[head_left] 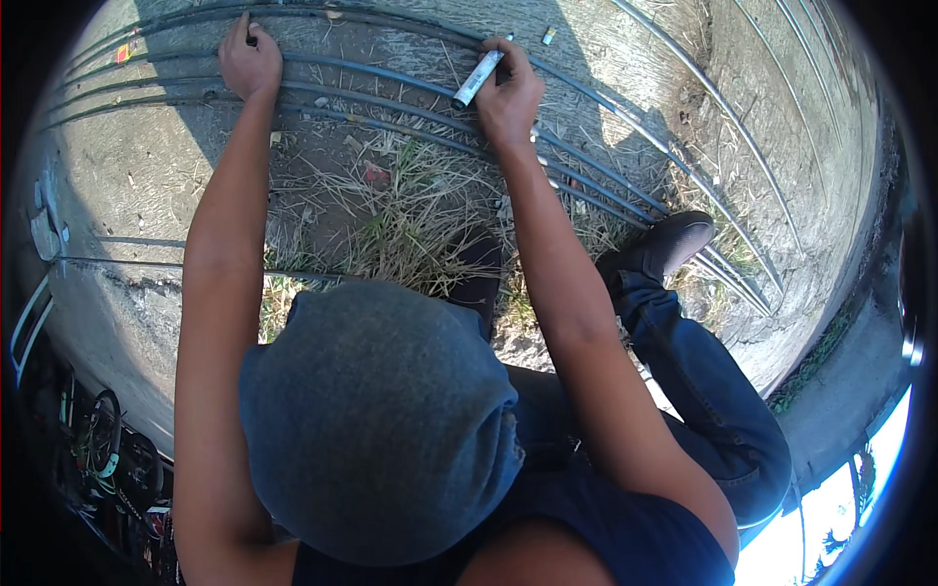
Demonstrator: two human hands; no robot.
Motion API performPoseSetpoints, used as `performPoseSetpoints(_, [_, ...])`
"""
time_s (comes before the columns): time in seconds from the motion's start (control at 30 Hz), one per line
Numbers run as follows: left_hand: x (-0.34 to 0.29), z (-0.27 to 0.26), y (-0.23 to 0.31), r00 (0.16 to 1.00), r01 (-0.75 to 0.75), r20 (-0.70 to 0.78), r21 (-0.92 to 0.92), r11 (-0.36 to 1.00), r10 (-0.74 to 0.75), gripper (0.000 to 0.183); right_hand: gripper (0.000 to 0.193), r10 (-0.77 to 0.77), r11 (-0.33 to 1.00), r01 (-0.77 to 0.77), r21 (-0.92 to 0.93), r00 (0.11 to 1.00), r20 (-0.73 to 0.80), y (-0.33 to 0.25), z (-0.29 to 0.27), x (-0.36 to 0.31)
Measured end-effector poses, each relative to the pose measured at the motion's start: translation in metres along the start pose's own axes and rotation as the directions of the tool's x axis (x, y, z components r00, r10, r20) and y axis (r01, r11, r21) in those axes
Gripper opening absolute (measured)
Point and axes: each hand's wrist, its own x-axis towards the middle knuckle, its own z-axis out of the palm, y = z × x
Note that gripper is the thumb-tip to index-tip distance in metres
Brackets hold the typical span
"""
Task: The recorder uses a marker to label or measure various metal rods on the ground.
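Several long, thin steel rods (381, 96) run side by side across the ground in front of me. My left hand (252, 64) is closed at the far rods on the left, its index finger stretched along the farthest one. What lies under its palm is hidden. Farther right, my right hand (510, 98) grips a white marker (478, 78) with a dark end. The marker slants above the rods, its upper end close to the far rod. Whether it touches the metal I cannot tell.
Dry grass (410, 220) and straw lie under the rods. My right shoe (674, 244) stands beside the rods. Other rods (728, 98) curve along the right. Rounded worn denim (376, 420) fills the lower middle. Bicycle parts (103, 439) show at lower left. A small wrapper (548, 35) lies beyond the marker.
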Motion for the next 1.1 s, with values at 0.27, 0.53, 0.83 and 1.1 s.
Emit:
performPoseSetpoints(0.27, [0.001,-0.001,-0.004,0.998,-0.012,0.055,0.022,1.000,0.010,0.038,0.028,0.019,0.990,-0.004,0.140,0.994,-0.106,-0.009,-0.001,0.000])
performPoseSetpoints(0.53, [0.000,0.008,-0.010,0.999,-0.036,0.014,0.026,0.999,0.036,0.036,0.032,-0.167,0.976,0.170,-0.138,0.985,0.033,0.018,-0.021,0.032])
performPoseSetpoints(0.83, [-0.003,0.005,-0.004,0.994,-0.098,0.050,0.107,0.989,0.093,0.038,0.032,0.030,0.990,-0.003,-0.139,0.981,0.189,0.022,-0.027,0.042])
performPoseSetpoints(1.1, [-0.001,-0.008,0.007,0.944,-0.283,0.165,-0.031,0.959,0.284,0.036,0.037,-0.006,0.995,0.027,-0.100,0.980,0.197,0.008,-0.032,0.049])
